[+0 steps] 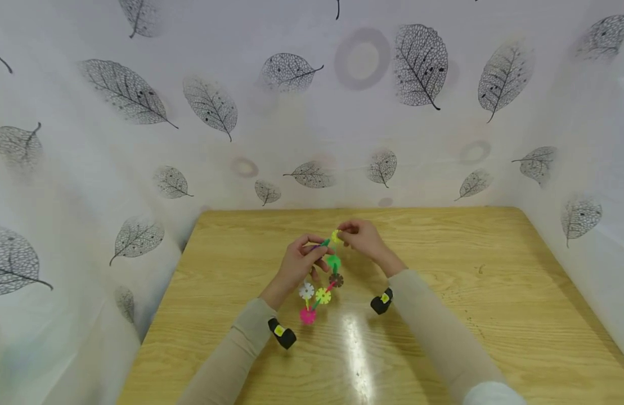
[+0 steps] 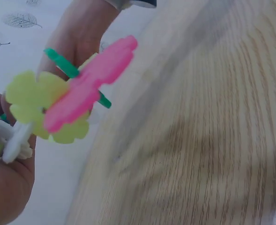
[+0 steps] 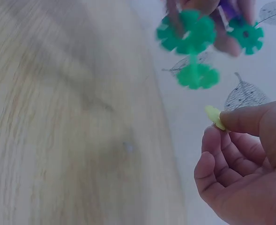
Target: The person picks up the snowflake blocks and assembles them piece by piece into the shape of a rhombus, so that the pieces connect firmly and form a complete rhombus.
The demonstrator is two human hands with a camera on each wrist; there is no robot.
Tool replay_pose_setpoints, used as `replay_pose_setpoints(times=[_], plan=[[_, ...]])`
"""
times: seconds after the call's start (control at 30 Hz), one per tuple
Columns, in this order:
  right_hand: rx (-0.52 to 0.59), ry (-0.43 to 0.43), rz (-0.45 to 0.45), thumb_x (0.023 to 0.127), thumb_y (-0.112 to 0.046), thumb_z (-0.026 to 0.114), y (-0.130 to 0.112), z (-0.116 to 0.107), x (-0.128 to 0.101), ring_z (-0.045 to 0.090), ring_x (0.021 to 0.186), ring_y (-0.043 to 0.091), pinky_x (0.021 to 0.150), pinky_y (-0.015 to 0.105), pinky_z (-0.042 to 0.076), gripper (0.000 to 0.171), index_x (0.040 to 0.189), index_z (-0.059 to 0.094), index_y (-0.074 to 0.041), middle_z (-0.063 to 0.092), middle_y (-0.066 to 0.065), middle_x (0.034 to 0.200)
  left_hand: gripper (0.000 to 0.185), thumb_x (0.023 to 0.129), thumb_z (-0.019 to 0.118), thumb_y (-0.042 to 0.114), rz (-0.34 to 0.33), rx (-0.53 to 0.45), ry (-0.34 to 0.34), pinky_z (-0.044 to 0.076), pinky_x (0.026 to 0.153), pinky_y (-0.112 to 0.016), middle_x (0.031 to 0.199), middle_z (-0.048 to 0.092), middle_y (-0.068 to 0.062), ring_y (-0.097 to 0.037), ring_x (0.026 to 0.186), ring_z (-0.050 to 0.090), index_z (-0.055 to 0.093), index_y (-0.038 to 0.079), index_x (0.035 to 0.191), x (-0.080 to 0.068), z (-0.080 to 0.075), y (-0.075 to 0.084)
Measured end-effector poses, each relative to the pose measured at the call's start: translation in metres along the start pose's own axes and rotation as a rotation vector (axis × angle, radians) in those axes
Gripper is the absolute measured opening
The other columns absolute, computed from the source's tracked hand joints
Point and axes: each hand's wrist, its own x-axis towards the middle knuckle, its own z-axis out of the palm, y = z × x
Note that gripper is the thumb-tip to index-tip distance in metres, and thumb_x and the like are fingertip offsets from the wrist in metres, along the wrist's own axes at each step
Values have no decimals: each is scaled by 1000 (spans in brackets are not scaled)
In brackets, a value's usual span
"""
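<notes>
Snowflake-disc chain pinched by left hand, hung above counter; yellow disc pinched by right hand, aligned at chain's top slot.

Beige sleeves; black-yellow wrist cameras

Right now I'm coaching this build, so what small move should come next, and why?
Probably ease the right hand leftward, seating its yellow disc on the chain gripped by the left hand. The disc is pinched but apart from the green pieces.
</notes>
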Motion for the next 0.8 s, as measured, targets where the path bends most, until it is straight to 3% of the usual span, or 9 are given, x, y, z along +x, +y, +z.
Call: replay_pose_setpoints(times=[0.3, 0.43, 0.63, 0.8], plan=[[115, -23, -39, 98, -23, 64, -23, -8, -15, 64, 75, 24, 73, 47, 56, 21, 112, 67, -7, 68, 28, 101, 37, 100, 61, 16, 0, -23, -14, 55, 48, -31, 118, 64, -35, -16, 65, 70, 55, -3, 132, 1, -2, 0], [147, -28, -65, 98, -23, 64, -27, -11, -21, 64, 74, 28, 69, 41, 56, 24, 113, 67, -5, 67, 29, 99, 34, 100, 61, 16, 8, -12, -3, 55, 47, -30, 118, 66, -31, -15, 66, 70, 58, -1, 130, 2, -1, 2], [183, -33, -87, 97, -23, 66, -31, -14, -26, 64, 71, 25, 67, 32, 54, 27, 114, 67, -2, 69, 12, 85, 29, 100, 62, 18, 17, -3, 30, 51, 43, -25, 108, 71, -27, -16, 67, 71, 63, 5, 126, 2, 1, 5], [206, -37, -95, 97, -23, 66, -34, -17, -28, 65, 70, 22, 69, 33, 56, 27, 115, 67, -4, 70, 5, 83, 31, 99, 64, 19, 19, -24, 62, 52, 45, -24, 97, 74, -23, -18, 67, 71, 64, 4, 126, 3, 2, 4]])
